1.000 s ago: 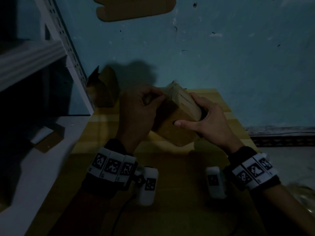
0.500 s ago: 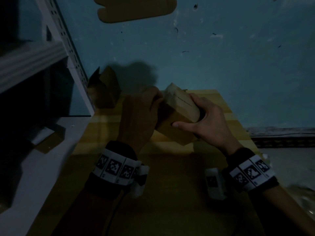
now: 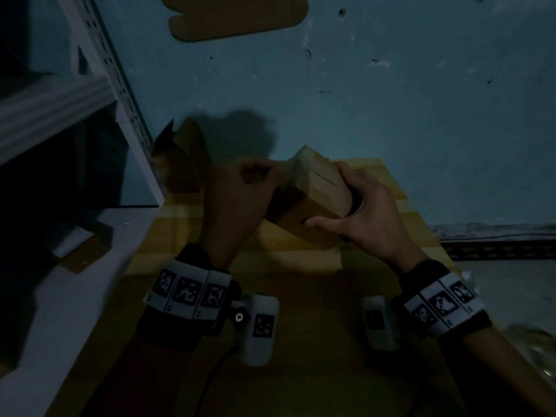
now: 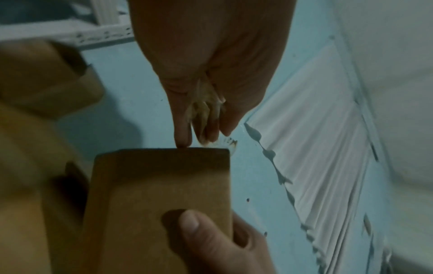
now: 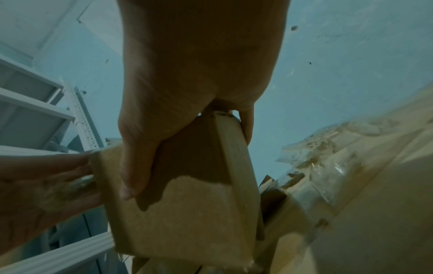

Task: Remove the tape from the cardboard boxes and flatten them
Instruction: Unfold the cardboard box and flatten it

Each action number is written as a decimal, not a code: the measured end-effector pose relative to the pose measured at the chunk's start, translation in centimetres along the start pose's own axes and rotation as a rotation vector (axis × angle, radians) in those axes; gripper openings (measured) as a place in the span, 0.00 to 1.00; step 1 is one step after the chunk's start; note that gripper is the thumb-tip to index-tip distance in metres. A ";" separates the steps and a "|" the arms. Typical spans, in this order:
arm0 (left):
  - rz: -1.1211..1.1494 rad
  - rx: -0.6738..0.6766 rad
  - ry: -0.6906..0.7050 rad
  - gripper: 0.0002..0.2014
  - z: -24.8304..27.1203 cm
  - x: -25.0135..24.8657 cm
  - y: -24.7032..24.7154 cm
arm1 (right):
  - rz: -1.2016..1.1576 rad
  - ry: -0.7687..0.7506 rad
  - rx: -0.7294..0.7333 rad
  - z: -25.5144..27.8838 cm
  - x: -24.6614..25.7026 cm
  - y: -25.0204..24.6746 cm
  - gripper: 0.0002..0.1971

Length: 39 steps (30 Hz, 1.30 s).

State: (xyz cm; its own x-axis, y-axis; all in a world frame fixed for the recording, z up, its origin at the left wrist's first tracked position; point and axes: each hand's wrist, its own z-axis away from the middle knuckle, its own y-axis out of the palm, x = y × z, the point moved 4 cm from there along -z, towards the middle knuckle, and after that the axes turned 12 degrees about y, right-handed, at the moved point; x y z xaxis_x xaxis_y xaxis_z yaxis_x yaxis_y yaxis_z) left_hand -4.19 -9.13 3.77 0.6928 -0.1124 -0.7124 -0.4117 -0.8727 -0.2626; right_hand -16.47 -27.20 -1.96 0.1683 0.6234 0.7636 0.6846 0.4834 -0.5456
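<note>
A small brown cardboard box [image 3: 313, 203] is held tilted above the yellow wooden table [image 3: 301, 260]. My right hand [image 3: 361, 212] grips its right end, thumb on the near face [image 4: 192, 228], fingers round the far side [image 5: 246, 126]. My left hand [image 3: 240, 194] is at the box's left top corner; its fingers pinch a crumpled strip of clear tape [image 4: 206, 115] at the box's edge [image 4: 178, 150]. In the right wrist view the box [image 5: 187, 213] shows a paler patch where its surface is stripped.
Another cardboard box [image 3: 180, 158] with raised flaps stands at the table's back left against the blue wall. A white metal shelf rack [image 3: 114, 85] rises on the left. A flat cardboard piece [image 3: 237, 16] shows at the top. A heap of clear plastic [image 5: 328, 166] lies right.
The box has tipped a little, its left end lower. My left hand has shifted up to the box's top left corner, where it pinches tape. My right hand keeps its grip.
</note>
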 end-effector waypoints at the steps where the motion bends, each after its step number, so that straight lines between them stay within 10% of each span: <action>1: 0.048 -0.024 -0.045 0.05 0.0 0.2 0.0 | 0.020 0.000 -0.007 0.1 0.0 0.0 0.53; 8: 0.383 -0.154 -0.368 0.10 0.1 0.9 0.0 | 0.145 -0.012 -0.037 0.4 0.3 0.1 0.60; 23: 0.249 0.137 -0.453 0.26 0.7 2.8 0.5 | 0.276 -0.085 -0.033 0.7 1.0 0.3 0.57; 39: 0.089 0.084 -0.420 0.26 1.4 4.5 1.1 | 0.448 -0.160 -0.006 0.9 1.3 1.0 0.56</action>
State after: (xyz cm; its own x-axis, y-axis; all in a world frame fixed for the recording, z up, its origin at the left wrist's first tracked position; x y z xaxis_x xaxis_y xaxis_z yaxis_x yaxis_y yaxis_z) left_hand -2.36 -9.95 -0.67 0.3585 0.0323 -0.9330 -0.5175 -0.8249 -0.2274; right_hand -16.15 -25.36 -1.85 0.3366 0.8570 0.3902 0.5735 0.1420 -0.8068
